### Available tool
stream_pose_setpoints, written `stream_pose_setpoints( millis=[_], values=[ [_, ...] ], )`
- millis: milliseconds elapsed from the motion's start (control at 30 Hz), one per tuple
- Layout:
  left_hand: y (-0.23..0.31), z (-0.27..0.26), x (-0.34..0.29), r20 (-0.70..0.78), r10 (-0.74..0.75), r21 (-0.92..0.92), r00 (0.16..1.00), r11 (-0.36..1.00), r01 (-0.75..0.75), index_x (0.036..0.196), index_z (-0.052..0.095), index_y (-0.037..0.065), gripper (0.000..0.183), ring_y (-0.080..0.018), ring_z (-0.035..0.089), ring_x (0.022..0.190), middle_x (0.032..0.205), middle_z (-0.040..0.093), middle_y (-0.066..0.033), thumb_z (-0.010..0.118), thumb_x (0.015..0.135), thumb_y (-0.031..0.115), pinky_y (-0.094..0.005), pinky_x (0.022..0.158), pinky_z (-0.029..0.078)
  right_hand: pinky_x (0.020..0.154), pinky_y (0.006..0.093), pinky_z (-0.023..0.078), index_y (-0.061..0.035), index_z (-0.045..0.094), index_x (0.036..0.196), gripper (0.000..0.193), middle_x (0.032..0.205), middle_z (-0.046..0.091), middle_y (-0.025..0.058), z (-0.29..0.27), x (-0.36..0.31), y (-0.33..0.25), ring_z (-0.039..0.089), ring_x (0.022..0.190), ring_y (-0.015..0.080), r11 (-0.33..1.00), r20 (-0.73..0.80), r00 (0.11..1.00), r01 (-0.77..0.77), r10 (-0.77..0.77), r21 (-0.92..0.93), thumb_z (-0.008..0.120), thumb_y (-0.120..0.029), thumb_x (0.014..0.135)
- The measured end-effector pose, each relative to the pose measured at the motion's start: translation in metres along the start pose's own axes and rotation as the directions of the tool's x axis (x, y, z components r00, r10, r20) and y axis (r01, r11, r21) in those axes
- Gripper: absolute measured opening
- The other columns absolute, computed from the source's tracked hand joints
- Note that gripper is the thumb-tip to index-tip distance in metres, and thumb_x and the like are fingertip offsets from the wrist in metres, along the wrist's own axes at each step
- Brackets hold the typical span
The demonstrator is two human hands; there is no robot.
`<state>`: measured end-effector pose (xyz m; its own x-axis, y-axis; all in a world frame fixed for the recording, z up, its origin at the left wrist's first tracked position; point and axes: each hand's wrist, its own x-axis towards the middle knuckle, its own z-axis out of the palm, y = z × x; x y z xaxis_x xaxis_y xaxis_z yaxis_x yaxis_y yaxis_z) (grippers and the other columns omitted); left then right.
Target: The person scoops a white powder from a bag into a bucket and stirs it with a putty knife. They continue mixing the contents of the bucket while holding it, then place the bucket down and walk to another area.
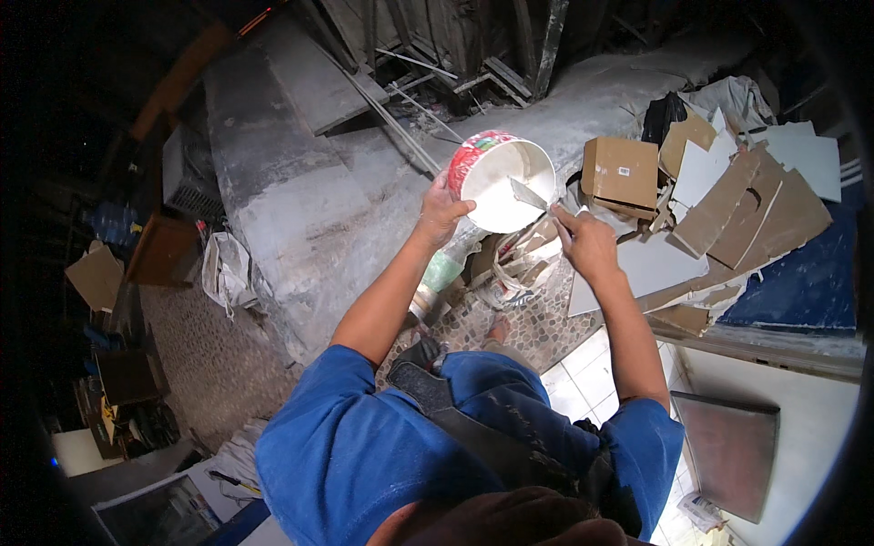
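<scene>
My left hand [442, 217] grips the side of a round tub [466, 166] with a red patterned outside and a white inside. The tub is tilted, its mouth turned toward me. White material [496, 207] coats its inside; how deep it lies I cannot tell. In my right hand [590, 246] is the handle of a putty knife [527, 194], and the pointed metal blade reaches over the tub's mouth from the right. Whether the blade touches the white material is not clear. The fingers on the tub's far side are hidden.
Right of the tub are a cardboard box [621, 173] and a heap of broken boards [760, 205]. A white bag [228, 273] lies at left. Near my feet, a green-and-clear bottle [443, 271] stands beside scraps on the pebbled floor [555, 305]. Long rods [391, 114] lie behind.
</scene>
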<state>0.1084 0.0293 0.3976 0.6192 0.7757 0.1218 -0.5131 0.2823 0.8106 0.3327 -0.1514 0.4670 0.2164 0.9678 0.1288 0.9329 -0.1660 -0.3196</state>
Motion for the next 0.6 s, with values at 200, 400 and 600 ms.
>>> stream_pose_setpoints(
  millis=[200,400,600],
  values=[
    [-0.002,0.001,0.000,-0.048,-0.084,0.073,0.995,0.994,0.087,0.152,0.036,0.000,0.089,-0.0229,0.058,0.129,0.141,0.058,-0.0104,0.080,0.075,-0.004,-0.0393,0.112,0.045,0.063,0.0455,0.053,-0.0241,0.070,0.131,0.035,0.075,0.061,0.0141,0.001,0.011,0.013,0.065,0.066,0.0347,0.994,-0.286,0.953,0.097,-0.104,-0.040,0.067,-0.028,0.096],
    [-0.002,0.006,0.002,-0.059,-0.015,0.097,0.998,0.995,0.021,0.153,0.036,0.002,0.090,-0.0215,0.057,0.130,0.142,0.058,-0.0096,0.079,0.074,-0.006,-0.0383,0.113,0.045,0.056,0.0475,0.052,-0.0212,0.065,0.137,0.041,0.078,0.060,0.0146,0.060,-0.018,0.027,0.064,0.064,0.0346,0.968,-0.061,0.971,0.223,-0.231,-0.112,0.067,-0.026,0.096],
    [0.000,0.021,0.006,-0.047,0.009,0.079,0.999,0.997,-0.005,0.152,0.037,0.002,0.088,-0.0242,0.051,0.136,0.145,0.055,-0.0112,0.079,0.074,0.002,-0.0404,0.118,0.038,0.057,0.0489,0.052,-0.0166,0.072,0.127,0.031,0.075,0.064,0.0174,0.048,-0.013,0.016,0.065,0.063,0.0375,0.996,-0.280,0.960,0.042,-0.020,0.074,0.065,-0.026,0.098]
  ],
)
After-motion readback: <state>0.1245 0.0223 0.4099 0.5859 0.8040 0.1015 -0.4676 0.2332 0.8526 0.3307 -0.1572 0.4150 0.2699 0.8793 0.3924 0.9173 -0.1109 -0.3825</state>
